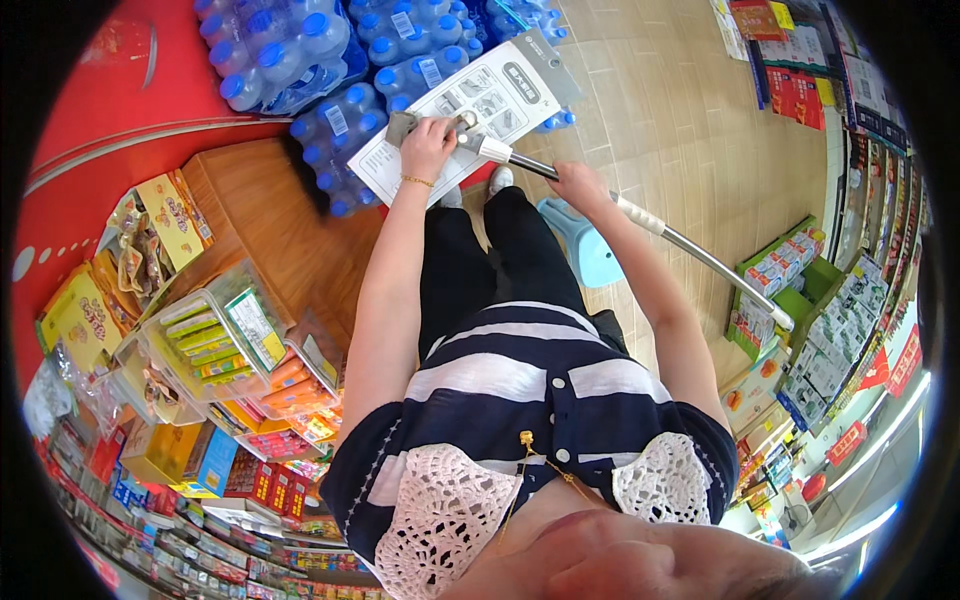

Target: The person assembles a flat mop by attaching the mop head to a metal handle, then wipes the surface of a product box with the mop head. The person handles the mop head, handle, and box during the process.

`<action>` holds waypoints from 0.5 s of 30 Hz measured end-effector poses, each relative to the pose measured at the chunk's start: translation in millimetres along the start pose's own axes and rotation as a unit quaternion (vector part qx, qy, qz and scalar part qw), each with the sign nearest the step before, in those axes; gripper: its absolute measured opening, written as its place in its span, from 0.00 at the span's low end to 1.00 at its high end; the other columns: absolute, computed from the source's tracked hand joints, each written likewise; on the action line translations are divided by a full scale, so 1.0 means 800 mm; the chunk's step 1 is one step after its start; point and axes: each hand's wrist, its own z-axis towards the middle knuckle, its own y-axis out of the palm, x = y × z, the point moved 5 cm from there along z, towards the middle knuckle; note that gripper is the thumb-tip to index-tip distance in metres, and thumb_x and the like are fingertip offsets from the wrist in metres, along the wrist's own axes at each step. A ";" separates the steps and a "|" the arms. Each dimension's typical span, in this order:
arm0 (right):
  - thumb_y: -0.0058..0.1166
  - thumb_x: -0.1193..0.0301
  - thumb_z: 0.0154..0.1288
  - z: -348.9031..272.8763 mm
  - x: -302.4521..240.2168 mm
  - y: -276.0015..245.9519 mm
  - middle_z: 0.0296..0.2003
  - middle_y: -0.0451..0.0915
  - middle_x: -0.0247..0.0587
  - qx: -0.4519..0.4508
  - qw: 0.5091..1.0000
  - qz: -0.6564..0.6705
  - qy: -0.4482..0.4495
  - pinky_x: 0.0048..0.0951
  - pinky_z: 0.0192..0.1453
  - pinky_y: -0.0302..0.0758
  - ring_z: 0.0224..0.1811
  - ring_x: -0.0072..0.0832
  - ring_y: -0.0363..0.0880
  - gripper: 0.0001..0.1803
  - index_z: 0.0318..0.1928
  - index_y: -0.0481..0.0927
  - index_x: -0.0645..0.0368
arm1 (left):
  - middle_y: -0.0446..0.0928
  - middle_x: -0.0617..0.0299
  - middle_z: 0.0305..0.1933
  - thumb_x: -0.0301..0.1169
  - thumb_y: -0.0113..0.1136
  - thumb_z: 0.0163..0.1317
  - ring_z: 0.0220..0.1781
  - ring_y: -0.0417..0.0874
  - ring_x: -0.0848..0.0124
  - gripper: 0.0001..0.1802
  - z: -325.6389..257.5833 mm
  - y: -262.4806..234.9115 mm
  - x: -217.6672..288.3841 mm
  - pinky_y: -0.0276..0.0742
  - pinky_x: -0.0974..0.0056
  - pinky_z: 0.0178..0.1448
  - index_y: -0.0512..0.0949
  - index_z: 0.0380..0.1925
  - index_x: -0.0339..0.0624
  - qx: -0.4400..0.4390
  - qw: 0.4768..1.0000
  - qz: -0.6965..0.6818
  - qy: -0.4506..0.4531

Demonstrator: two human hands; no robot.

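- The right hand (pixel 582 190), at the upper centre of the frame, has its fingers closed around a long silver-and-white pole (pixel 643 216).
- The pole slants from the upper centre down to the right, its far white end in front of the shelves at the right of the frame.
- The left hand (pixel 428 150), wearing a gold bracelet, is left of the right hand, over a large white and grey printed card (pixel 500 95). Its fingers are bent together beside a grey fitting (pixel 401 127); how firmly they hold it, I cannot tell.
- At the pole's upper end, a white joint (pixel 492 149) lies over the card, just right of the left hand.
- The card is tilted across the upper centre, overlapping shrink-wrapped packs of blue-capped bottles (pixel 285 50), which fill the upper left.
- A pale blue stool (pixel 588 250) stands on the wood-look floor (pixel 680 110), below the right hand.
- A brown wooden counter (pixel 270 190) is left of the person's dark trousers; clear tubs of small packets (pixel 205 345) stand at the lower left.
- Green and white cartons (pixel 790 270) are at the right, near the pole's far end.
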 end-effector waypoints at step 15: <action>0.59 0.55 0.55 0.005 -0.029 -0.011 0.35 0.78 0.53 0.049 0.977 0.158 -0.137 0.46 0.41 0.74 0.38 0.51 0.78 0.26 0.49 0.69 0.57 | 0.79 0.62 0.30 0.34 0.62 0.56 0.27 0.79 0.72 0.10 0.015 -0.003 -0.033 0.75 0.66 0.32 0.78 0.33 0.39 0.102 0.932 -0.178 -0.299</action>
